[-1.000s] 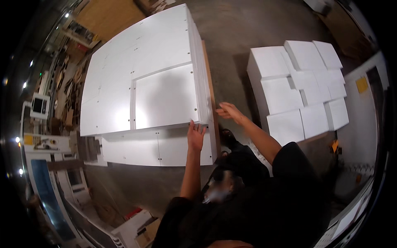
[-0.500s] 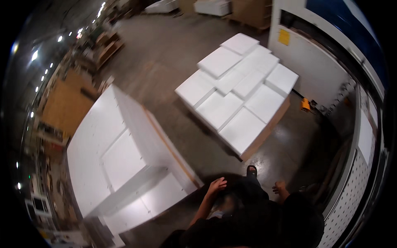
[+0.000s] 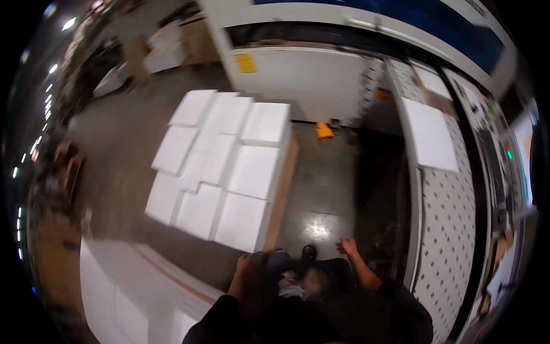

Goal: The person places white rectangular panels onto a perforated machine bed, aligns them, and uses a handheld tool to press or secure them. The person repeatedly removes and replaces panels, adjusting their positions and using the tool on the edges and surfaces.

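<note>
Both hands empty, hanging low in front of the body. Left hand loosely curled, just short of the near corner of the stack of white panels on its pallet. Right hand open, fingers spread, over the concrete floor. White cabinet panel lies lower left; perforated white surface runs along the right.

Yellow label on white wall

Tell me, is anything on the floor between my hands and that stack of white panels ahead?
Nothing visible. The left hand is beside the near corner of the white panel stack; the right hand hangs over bare floor.
</note>
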Action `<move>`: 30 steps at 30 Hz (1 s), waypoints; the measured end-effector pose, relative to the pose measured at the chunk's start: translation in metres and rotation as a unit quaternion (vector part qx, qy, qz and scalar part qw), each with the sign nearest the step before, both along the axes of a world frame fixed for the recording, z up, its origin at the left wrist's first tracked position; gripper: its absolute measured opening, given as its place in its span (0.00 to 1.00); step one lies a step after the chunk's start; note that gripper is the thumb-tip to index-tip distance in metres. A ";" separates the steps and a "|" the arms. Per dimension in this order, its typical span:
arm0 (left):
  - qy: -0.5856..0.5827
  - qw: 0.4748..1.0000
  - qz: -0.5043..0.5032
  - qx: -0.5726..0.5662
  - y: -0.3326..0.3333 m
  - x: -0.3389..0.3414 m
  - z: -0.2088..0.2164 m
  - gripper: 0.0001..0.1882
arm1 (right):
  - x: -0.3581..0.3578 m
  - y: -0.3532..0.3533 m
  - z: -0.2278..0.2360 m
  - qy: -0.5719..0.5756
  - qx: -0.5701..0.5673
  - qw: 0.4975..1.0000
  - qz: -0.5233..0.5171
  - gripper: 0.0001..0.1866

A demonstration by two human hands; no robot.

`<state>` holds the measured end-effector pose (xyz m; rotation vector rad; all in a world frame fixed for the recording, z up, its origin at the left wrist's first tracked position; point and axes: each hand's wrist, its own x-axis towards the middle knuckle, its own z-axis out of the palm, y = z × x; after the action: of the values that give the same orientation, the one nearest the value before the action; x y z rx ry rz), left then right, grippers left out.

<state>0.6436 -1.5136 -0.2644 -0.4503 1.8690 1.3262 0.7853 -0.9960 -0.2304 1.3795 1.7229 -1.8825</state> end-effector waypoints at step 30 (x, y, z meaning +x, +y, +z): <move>0.709 0.625 -0.279 0.173 0.953 -0.584 0.377 0.44 | -0.311 0.326 0.303 0.255 0.308 0.911 -0.104 0.17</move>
<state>0.0600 -0.5608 0.1129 1.7875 2.3421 1.5791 0.4746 -0.6705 0.0726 1.3742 2.7074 -2.0308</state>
